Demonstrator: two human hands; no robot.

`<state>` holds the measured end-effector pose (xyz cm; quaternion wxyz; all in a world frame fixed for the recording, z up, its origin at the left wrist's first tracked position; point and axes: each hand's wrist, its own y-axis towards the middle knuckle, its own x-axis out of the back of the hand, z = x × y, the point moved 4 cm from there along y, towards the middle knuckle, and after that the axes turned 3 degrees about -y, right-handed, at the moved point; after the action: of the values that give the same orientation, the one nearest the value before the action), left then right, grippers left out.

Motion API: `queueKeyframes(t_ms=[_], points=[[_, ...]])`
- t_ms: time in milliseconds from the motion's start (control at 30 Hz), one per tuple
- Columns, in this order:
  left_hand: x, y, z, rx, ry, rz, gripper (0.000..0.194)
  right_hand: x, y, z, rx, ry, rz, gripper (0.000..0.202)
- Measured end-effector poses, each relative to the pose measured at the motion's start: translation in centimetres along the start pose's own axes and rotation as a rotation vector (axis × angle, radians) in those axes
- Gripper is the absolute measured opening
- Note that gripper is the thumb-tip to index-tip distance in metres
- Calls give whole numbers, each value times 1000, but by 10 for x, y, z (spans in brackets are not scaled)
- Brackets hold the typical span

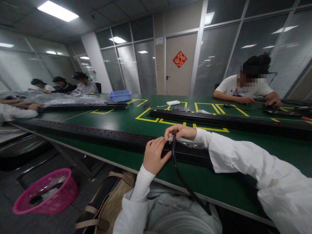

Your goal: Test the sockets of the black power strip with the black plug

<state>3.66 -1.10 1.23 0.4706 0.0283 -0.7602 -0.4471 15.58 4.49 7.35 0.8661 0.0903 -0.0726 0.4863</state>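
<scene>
A long black power strip (109, 135) with a row of sockets and small red dots lies along the front of the green table. My left hand (154, 155) rests on it, fingers stretched over the sockets and thumb apart. Just to the right, my right hand (181, 131) pinches a plug on a thick black cable (175, 156). Shiny metal shows under these fingertips, close above the strip; whether the plug touches a socket I cannot tell. The cable hangs in a curve over the table edge towards my lap.
A second black strip (219, 121) lies farther back, with a white device (173, 102) behind it. A blue bin (119, 95) stands beyond. Co-workers sit at right (246, 81) and far left. On the floor are a pink basket (63, 195) and, beside me, a bag (107, 201).
</scene>
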Motion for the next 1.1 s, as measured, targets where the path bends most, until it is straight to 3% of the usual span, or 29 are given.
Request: queueKeyframes(t_ms=[167,433,667,767,833,1000,1100], points=[[-1,-1,1,0,8,5,41,-4,-1,0,20,-53,-25,15],[-1,0,1,-29,26,-44,38,-22,-1,8,91,-266,59,15],[-5,-1,5,-10,-13,-49,32,-41,-4,12,275,-867,37,12],[-7,-3,7,-24,-40,-68,32,-53,-5,14,347,-1006,47,12],[-7,-3,8,-29,-42,-66,33,-56,-5,16,370,-1019,61,13],[-6,-4,6,-57,-1,-7,33,-56,-7,24,417,-928,329,16],[-5,-3,4,-66,14,-29,33,-54,-7,28,383,-843,380,28]])
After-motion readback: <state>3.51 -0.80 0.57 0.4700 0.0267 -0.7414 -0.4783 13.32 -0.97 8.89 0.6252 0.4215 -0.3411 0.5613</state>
